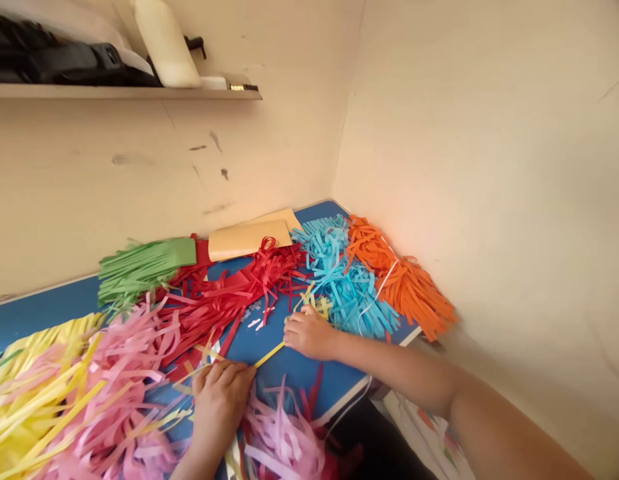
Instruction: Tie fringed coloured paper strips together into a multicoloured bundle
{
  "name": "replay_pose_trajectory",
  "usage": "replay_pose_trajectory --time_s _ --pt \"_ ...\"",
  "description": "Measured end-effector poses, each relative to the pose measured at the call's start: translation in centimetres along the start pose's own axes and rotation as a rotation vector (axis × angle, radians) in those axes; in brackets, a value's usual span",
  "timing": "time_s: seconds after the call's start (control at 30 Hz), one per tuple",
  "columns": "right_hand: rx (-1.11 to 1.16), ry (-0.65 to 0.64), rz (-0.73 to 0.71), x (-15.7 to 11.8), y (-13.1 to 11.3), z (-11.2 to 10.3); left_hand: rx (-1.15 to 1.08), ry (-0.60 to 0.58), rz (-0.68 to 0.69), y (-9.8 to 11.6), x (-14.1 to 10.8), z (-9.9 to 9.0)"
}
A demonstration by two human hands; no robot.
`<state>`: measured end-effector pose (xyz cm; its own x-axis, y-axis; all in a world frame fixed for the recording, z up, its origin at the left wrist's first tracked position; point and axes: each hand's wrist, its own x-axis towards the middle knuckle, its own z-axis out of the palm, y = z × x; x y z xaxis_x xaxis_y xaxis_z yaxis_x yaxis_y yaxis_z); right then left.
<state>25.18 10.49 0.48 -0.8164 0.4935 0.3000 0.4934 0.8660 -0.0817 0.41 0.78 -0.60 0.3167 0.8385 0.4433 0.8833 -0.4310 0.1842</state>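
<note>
A thin yellow paper strip point(270, 355) is stretched between my two hands above the blue tabletop. My left hand point(223, 393) is closed on its near end, at the lower middle of the view. Farther up and to the right, my right hand point(309, 333) grips the other part of the strip, with loose yellow ends point(319, 303) showing just beyond the fingers. Pink paper fringe point(289, 433) lies right of my left wrist. Red paper fringe point(249, 280) is spread out beyond both hands. My fingertips are partly hidden.
Light blue fringe point(339, 273) and orange fringe point(399, 280) lie at the right, crossed by a white string point(384, 280). Green fringe point(144, 267), tan folded paper point(249, 241) and yellow fringe point(44, 393) surround the rest. A shelf point(124, 92) with a white bottle point(168, 47) hangs above.
</note>
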Motion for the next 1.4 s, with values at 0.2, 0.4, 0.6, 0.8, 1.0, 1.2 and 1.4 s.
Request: replay_pose_trajectory --time_s 0.2,0.4,0.6,0.8,1.0,1.2,1.4 --pt "0.197 -0.187 0.195 0.6 0.8 -1.3 -0.051 -0.075 -0.196 -0.5 -0.4 0.4" --pt "0.202 -0.234 0.284 1.9 -0.1 -1.9 0.079 -0.146 -0.326 1.8 1.4 -0.7" --pt "0.033 -0.102 -0.142 1.1 -0.6 -1.6 0.123 -0.172 -0.050 4.1 2.1 -1.5" --pt "-0.035 -0.066 -0.136 2.0 -1.6 -0.8 0.158 -0.010 0.040 4.4 3.2 -0.8" --pt "0.491 -0.029 0.148 1.7 -4.7 -8.1 0.051 0.211 0.159 5.4 2.7 -6.2" --pt "1.702 -0.368 0.447 2.4 -6.9 -10.1 -0.010 0.280 0.202 7.3 2.0 -11.5" --pt "1.983 -0.002 0.642 2.9 -10.0 -8.0 -0.233 0.475 -0.122 8.8 2.2 -10.8"
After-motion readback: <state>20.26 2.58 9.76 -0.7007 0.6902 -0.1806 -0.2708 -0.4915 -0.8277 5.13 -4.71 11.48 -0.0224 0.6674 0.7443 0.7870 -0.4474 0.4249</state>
